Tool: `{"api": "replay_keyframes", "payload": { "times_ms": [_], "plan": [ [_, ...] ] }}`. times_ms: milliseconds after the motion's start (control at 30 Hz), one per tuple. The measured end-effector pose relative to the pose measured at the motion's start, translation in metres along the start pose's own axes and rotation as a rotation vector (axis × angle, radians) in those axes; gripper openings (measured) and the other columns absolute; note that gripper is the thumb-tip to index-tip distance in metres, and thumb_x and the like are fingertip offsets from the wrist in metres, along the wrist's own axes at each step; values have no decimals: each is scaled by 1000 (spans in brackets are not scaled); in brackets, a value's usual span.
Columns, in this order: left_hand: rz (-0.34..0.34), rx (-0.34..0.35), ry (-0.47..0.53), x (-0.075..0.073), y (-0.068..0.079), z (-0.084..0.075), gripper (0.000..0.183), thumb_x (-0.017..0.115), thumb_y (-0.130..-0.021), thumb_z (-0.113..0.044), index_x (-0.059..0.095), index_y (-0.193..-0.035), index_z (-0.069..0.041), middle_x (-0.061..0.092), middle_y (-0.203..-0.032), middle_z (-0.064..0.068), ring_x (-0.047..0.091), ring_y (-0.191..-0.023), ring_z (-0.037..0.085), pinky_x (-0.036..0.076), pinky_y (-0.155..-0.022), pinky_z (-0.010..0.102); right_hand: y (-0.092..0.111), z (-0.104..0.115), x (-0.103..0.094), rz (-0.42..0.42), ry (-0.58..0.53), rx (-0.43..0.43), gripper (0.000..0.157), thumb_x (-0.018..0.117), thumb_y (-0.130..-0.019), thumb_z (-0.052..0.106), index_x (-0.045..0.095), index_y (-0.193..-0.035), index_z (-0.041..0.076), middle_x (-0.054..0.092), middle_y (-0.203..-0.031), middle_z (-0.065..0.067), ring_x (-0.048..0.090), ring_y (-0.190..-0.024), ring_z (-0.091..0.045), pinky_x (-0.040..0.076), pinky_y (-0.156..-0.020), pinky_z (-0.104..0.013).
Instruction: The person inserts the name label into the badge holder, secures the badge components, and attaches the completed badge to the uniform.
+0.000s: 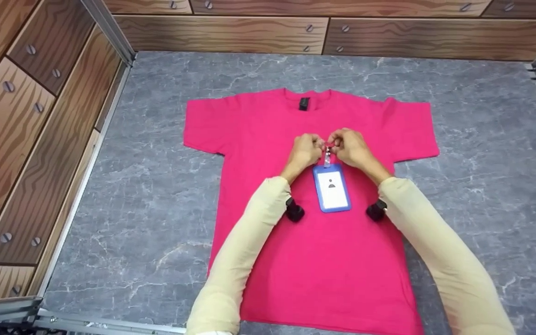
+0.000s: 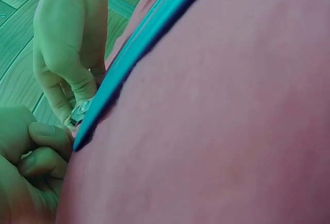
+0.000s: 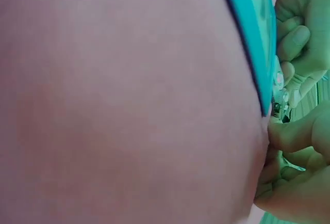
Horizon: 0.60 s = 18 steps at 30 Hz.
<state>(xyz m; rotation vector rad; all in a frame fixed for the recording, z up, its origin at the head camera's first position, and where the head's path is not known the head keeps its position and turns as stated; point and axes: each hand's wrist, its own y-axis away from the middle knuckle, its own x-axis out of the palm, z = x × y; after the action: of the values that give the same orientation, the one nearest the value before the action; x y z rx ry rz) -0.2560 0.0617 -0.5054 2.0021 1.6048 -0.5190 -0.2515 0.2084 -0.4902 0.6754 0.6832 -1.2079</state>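
Note:
A pink T-shirt (image 1: 324,260) lies spread front up, its collar at the far side. On its chest rests a blue-framed badge holder (image 1: 332,188) with a white card, a clear strap (image 1: 327,160) and a metal clip (image 2: 80,113). My left hand (image 1: 306,150) pinches a small raised fold of the shirt just left of the clip. From the other side my right hand (image 1: 349,148) pinches at the same fold, fingertips right at the clip. I cannot tell whether its fingers hold the clip too. The fingers partly hide the clip's end.
Grey marbled tabletop (image 1: 156,200) shows around the shirt. Wood-patterned panels (image 1: 221,35) stand at the back and left, with metal frame rails (image 1: 110,28) at the corners. Both forearms wear pale sleeves (image 1: 249,242), with a black wrist camera (image 1: 294,210) near the cuff.

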Motion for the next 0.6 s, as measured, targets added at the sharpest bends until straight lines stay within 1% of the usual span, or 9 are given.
{"api": "replay_keyframes", "payload": {
  "times_ms": [33,100,200,300,400,467,600],
  "plan": [
    [3,-9,14,1,0,-1,15,59,-84,3,70,-82,-7,58,-64,-3,53,-55,5,42,-46,13,1,-2,0,-13,-14,-2,18,58,-79,-12,64,-92,-3,55,-86,-13,51,-80,-22,42,-70,-27],
    [8,-35,45,1,0,-2,15,59,-84,4,70,-81,-7,58,-62,-3,52,-51,5,43,-44,13,2,-5,0,-47,-41,-38,15,62,-78,-12,66,-89,-3,57,-84,-14,52,-77,-20,42,-67,-23],
    [1,-45,52,1,0,-3,16,59,-83,4,68,-78,-8,57,-61,-3,51,-49,4,43,-44,14,2,-8,-1,-82,-78,-91,13,66,-76,-12,67,-85,-3,61,-79,-15,52,-71,-15,41,-61,-15],
    [-10,-43,42,0,0,-3,15,61,-83,2,67,-76,-10,58,-63,-3,53,-53,5,44,-46,14,1,-9,-4,-91,-114,-115,12,69,-75,-12,68,-83,-3,63,-75,-16,52,-66,-10,41,-57,-11],
    [-20,-41,25,0,0,-3,12,64,-83,-1,69,-76,-10,59,-66,-3,55,-59,6,45,-50,14,1,-11,-4,-110,-123,-143,12,73,-74,-10,71,-84,-3,66,-75,-17,55,-65,-12,43,-57,-9],
    [-25,-45,25,0,0,-2,11,65,-84,-3,69,-76,-10,59,-67,-4,55,-60,6,45,-50,14,2,-12,-3,-128,-103,-176,12,75,-75,-9,72,-86,-3,68,-77,-18,60,-66,-17,48,-59,-12],
    [-17,-52,61,1,-1,-1,15,65,-84,-2,66,-72,-11,58,-64,-3,53,-54,6,44,-47,14,5,-15,0,-172,-44,-264,15,76,-75,-7,75,-88,-3,70,-80,-18,66,-71,-27,57,-65,-29]
  ]
}}
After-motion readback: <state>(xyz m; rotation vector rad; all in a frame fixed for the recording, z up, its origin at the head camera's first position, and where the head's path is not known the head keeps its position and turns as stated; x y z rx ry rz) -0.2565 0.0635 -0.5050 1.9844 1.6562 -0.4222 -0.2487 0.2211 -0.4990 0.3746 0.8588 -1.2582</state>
